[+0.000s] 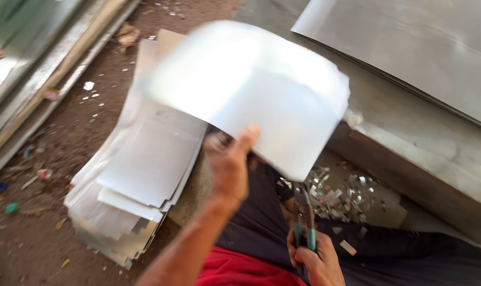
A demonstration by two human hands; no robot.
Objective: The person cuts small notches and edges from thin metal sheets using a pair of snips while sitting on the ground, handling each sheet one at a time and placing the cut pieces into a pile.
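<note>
My left hand (230,164) grips the lower edge of a pale cut metal sheet (251,90), held up and slightly curved over the ground; the sheet is blurred by motion. My right hand (312,259) sits low over my lap, closed around the green handles of tin snips (303,217), whose jaws point up toward the sheet's lower corner. Below and to the left lies a pile of similar cut metal sheets (140,175) on the dirt.
A large metal sheet (420,47) lies on a low metal-covered bench (436,153) at right. Shiny metal offcuts (346,193) litter the ground beside the bench. Long metal strips (34,85) lie along the left edge on brown dirt.
</note>
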